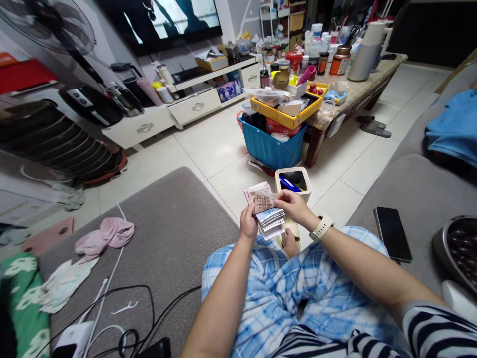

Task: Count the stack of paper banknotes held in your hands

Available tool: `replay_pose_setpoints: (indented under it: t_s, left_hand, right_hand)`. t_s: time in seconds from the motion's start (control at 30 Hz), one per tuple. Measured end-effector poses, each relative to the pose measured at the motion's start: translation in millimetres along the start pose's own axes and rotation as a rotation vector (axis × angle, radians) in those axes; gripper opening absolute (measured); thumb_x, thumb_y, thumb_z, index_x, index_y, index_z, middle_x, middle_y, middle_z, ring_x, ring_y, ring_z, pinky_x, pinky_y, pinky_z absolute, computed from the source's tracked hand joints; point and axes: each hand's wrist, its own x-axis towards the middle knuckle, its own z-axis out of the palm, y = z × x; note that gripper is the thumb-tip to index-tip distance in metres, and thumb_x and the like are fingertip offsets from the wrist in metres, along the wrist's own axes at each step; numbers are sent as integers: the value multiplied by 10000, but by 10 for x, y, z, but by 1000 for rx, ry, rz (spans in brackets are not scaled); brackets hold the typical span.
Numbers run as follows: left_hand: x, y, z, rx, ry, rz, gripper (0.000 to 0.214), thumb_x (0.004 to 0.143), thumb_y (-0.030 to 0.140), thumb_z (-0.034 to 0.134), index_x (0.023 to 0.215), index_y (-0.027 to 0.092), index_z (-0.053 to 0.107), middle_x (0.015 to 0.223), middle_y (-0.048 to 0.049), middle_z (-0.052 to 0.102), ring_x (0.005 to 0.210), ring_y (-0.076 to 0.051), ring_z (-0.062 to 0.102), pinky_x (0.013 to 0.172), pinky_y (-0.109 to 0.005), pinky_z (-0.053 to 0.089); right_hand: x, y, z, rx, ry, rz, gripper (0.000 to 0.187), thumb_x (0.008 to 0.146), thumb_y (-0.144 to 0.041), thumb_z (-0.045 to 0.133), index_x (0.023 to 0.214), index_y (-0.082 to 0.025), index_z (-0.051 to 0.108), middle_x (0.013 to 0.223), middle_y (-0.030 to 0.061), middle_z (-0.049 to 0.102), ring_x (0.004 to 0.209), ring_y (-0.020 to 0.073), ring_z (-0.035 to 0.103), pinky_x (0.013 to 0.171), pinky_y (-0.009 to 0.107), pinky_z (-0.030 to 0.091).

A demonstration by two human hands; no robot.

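A stack of banknotes point(265, 213) is held in front of my knees, above the tiled floor. My left hand point(248, 224) grips the stack from below and the left, fingers wrapped round it. My right hand point(294, 206) pinches the top notes at the stack's right side; a pale watch point(322, 226) is on that wrist. I sit on a grey sofa in blue checked trousers point(283, 283). A bare foot in a sandal point(288, 241) shows just below the notes.
A small white bin point(294, 180) stands on the floor right behind the notes, a blue basket point(272, 144) beyond it, then a cluttered coffee table point(357, 89). A black phone point(392, 232) and a metal bowl point(456, 251) lie on the sofa to my right. Cables and cloths lie to my left.
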Motion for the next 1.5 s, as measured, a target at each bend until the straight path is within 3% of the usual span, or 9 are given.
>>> replay_pose_setpoints:
  t_s: [0.4, 0.63, 0.97, 1.3, 1.5]
  left_hand:
    - [-13, -5, -6, -3, -39, -10, 280, 701, 377, 616, 785, 131, 719, 850, -72, 720, 873, -234, 650, 866, -359, 462]
    - [-49, 63, 20, 86, -46, -16, 230, 702, 369, 620, 670, 157, 703, 784, -64, 713, 868, -245, 640, 832, -351, 476]
    - [1, 0, -2, 26, 5, -23, 303, 684, 370, 622, 839, 129, 721, 907, -83, 715, 952, -263, 634, 905, -380, 443]
    - [26, -35, -41, -2, 9, -7, 274, 692, 346, 624, 825, 126, 720, 887, -80, 718, 915, -250, 648, 898, -376, 451]
    - [-24, 17, 15, -30, -10, -74, 298, 649, 379, 672, 826, 142, 713, 873, -81, 716, 906, -271, 651, 870, -395, 471]
  right_hand:
    - [10, 31, -1, 3, -6, 14, 207, 742, -369, 619, 734, -180, 534, 677, -16, 556, 637, 129, 505, 629, 267, 412]
    - [5, 6, 1, 26, -36, 17, 227, 732, -382, 630, 750, -177, 535, 690, -13, 561, 647, 130, 510, 636, 265, 413]
    - [-37, -98, -6, -39, -52, -40, 256, 780, -430, 583, 749, -176, 577, 685, -8, 538, 641, 127, 478, 617, 253, 383]
    - [-32, -100, -13, -13, -73, -43, 312, 793, -470, 559, 694, -174, 565, 609, -22, 478, 588, 116, 425, 575, 247, 338]
    - [-31, -121, -19, -65, -101, -25, 378, 820, -502, 509, 660, -167, 581, 619, 4, 542, 584, 122, 458, 591, 260, 371]
